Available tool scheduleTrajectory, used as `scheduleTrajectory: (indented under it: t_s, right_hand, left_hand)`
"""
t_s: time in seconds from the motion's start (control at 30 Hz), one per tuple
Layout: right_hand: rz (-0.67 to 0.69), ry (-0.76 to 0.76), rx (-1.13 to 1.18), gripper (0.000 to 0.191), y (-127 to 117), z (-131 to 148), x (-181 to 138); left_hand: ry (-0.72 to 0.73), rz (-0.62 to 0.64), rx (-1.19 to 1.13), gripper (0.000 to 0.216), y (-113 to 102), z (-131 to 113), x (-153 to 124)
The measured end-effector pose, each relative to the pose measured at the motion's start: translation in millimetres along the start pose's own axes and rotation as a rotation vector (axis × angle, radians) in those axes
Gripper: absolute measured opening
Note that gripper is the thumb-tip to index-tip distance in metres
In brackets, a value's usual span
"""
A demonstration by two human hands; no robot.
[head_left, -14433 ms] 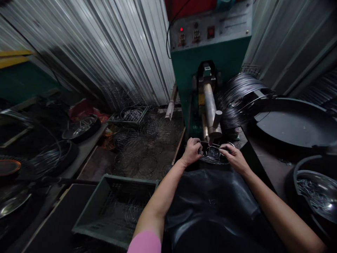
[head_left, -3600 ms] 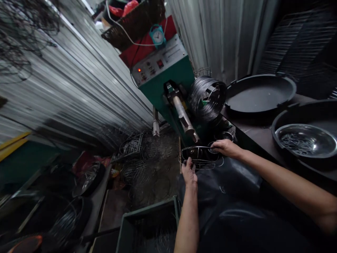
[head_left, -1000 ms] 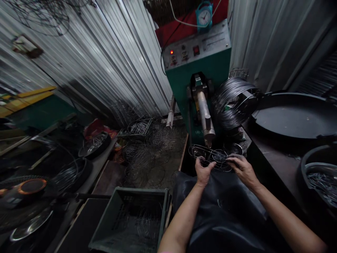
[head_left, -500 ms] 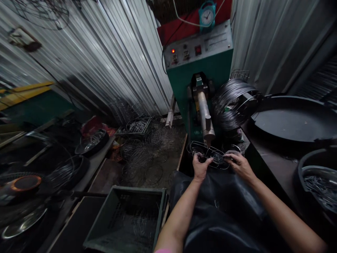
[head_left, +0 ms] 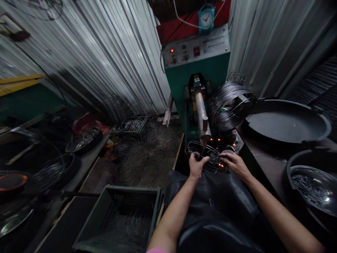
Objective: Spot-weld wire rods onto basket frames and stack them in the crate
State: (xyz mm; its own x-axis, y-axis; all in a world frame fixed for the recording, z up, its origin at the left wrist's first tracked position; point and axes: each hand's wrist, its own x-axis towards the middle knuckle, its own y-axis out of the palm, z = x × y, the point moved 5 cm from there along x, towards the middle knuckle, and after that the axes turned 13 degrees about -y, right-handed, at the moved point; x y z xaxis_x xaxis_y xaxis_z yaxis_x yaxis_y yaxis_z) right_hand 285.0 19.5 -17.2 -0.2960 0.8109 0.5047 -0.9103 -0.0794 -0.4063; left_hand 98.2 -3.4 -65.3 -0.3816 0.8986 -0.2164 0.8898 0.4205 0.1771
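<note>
Under the metal electrode arm (head_left: 202, 116) of a green welding machine (head_left: 175, 80), a wire frame (head_left: 213, 151) of thin looped rods is held between both hands. My left hand (head_left: 197, 167) pinches its left side between thumb and fingers. On the right side, my right hand (head_left: 235, 164) grips the wire with closed fingertips. The electrode tip meets the frame near its middle, and orange sparks fly around it. Exactly where the fingertips press on the wire is too dark to make out.
A coil of wire (head_left: 231, 105) hangs right of the arm. Beyond it are a wide black pan (head_left: 286, 121) and a metal bowl (head_left: 310, 189) of small wire pieces. A green crate (head_left: 89, 225) stands at lower left, near wire rings (head_left: 150, 174) on the floor.
Sparks have appeared around the electrode tip and the frame. Both hands keep their hold on the wire frame. The whole view has shifted slightly, with things sitting a little further left.
</note>
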Motion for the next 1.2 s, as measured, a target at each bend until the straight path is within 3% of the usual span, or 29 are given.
scheduleTrajectory:
  t_s: [0.43,0.73,1.0,1.2]
  right_hand:
    - [-0.006,-0.037,-0.016,0.032,1,2,0]
    - [-0.016,0.059,-0.012,0.036,-12,-15,-34]
    - [0.059,-0.021,-0.061,0.033,0,12,-5]
    - [0.034,-0.109,-0.231,0.025,12,22,13]
  left_hand:
    - [-0.023,0.026,-0.016,0.043,0,1,1]
    - [-0.086,0.06,-0.195,0.04,0,2,-1]
    - [-0.279,0.028,-0.493,0.042,-16,13,2]
    - [-0.292,0.031,-0.548,0.041,-22,10,8]
